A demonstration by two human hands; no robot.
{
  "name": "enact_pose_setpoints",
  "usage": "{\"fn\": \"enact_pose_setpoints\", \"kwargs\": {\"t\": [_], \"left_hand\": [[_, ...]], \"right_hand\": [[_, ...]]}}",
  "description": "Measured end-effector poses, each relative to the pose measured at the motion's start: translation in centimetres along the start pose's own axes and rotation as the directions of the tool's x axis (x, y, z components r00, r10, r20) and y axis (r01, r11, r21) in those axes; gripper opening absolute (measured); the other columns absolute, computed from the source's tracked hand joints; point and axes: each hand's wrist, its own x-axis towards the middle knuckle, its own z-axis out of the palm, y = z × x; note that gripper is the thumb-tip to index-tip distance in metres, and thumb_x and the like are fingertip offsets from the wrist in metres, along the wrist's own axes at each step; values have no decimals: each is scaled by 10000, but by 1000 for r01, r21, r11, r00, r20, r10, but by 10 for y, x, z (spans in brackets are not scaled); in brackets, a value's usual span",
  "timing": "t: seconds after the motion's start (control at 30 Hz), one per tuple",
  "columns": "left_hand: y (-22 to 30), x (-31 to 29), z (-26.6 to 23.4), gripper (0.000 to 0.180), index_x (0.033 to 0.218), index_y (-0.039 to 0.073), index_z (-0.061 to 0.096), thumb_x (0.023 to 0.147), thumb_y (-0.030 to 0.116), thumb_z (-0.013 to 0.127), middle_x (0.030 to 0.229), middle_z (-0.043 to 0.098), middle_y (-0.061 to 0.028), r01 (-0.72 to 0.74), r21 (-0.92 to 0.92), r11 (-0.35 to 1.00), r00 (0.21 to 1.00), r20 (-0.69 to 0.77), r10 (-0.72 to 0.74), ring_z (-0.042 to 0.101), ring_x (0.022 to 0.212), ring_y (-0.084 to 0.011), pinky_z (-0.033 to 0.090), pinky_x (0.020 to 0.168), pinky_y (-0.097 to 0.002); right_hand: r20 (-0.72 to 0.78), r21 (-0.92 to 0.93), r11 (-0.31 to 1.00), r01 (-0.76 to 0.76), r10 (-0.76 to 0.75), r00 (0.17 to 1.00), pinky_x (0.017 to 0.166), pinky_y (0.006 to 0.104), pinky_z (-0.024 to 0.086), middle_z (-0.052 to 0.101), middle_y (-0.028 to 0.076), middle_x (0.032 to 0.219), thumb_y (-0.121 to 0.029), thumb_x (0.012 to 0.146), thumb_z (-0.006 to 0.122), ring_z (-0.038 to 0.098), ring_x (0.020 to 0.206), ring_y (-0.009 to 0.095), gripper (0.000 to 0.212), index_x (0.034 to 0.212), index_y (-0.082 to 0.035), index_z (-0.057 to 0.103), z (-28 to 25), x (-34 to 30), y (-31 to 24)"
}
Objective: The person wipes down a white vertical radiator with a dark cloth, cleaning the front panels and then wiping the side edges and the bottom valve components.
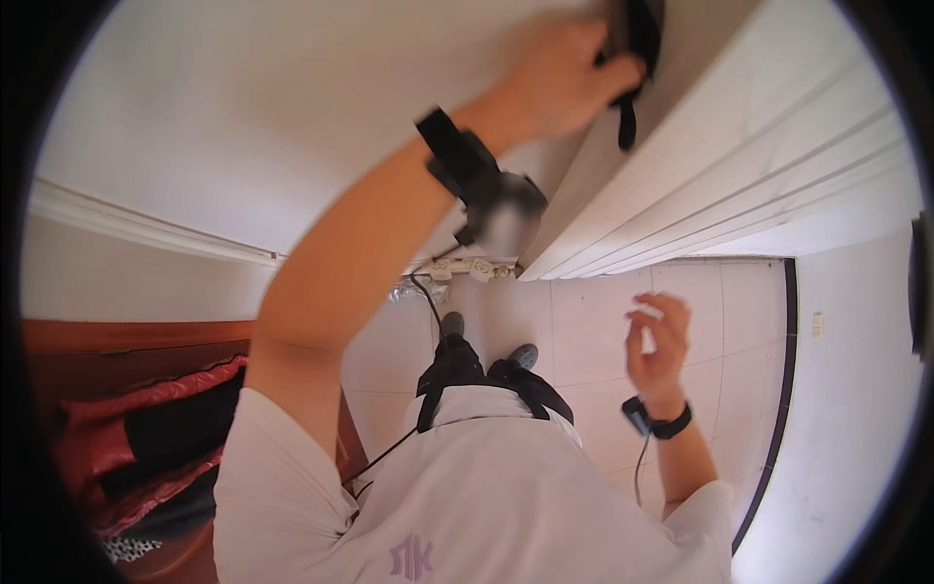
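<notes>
My left arm stretches up and across, and my left hand (564, 83) is closed at the edge of a black thing (638, 44) with a short dangling strap. It is against the pale surface beside a white ridged panel (720, 165). What kind of thing it is cannot be made out, as the top of the picture cuts it off. Lower down on the right, my right hand (662, 341) hangs in the air over the tiled floor, fingers loosely curled and apart, holding nothing. Both wrists carry black strapped devices with cables.
A reddish-brown wooden piece of furniture (126, 336) stands at the left, with a red and black garment (146, 433) on it. Near my feet, a power strip (477, 269) with plugs lies along the wall's foot. A dark skirting line (790, 370) edges the floor at the right.
</notes>
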Motion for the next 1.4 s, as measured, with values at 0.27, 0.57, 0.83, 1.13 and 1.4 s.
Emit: {"fn": "enact_pose_setpoints", "kwargs": {"t": [0.27,0.57,0.83,1.13,1.4], "left_hand": [[-57,-25,181,263,997,-11,614,926,237,668,783,649,-135,134,-343,930,948,317,-19,591,705,-248,488,686,-381],[-63,0,255,250,1059,3,579,888,179,625,774,587,-142,226,-482,847,887,461,25,550,734,-267,467,697,-403],[44,-35,239,331,1118,-7,615,832,113,728,905,674,-168,197,-426,883,904,427,4,666,855,-243,528,756,-372],[8,-35,246,286,1075,-11,608,821,82,700,810,652,-150,124,-401,908,977,211,-40,632,702,-241,501,647,-380],[-145,-47,296,367,1157,-8,616,814,78,714,848,678,-181,119,-343,932,974,223,-43,643,750,-263,521,708,-373]], "right_hand": [[146,62,928,-367,355,923,836,376,482,679,95,1032,109,763,623,610,947,291,178,868,-29,662,23,-120,35],[219,38,873,-486,467,857,840,376,509,686,96,1016,96,778,630,623,972,298,166,881,-29,669,-37,-100,31],[367,84,862,-499,439,820,801,370,530,693,105,976,83,805,628,637,924,301,141,901,-8,677,-109,-141,-22],[419,236,882,-408,286,862,760,362,538,701,126,961,112,795,641,654,878,307,164,908,1,683,-35,-103,35],[76,-6,955,296,-294,953,867,428,548,692,172,1053,107,706,525,650,963,375,333,974,-13,682,52,-26,123]]}}
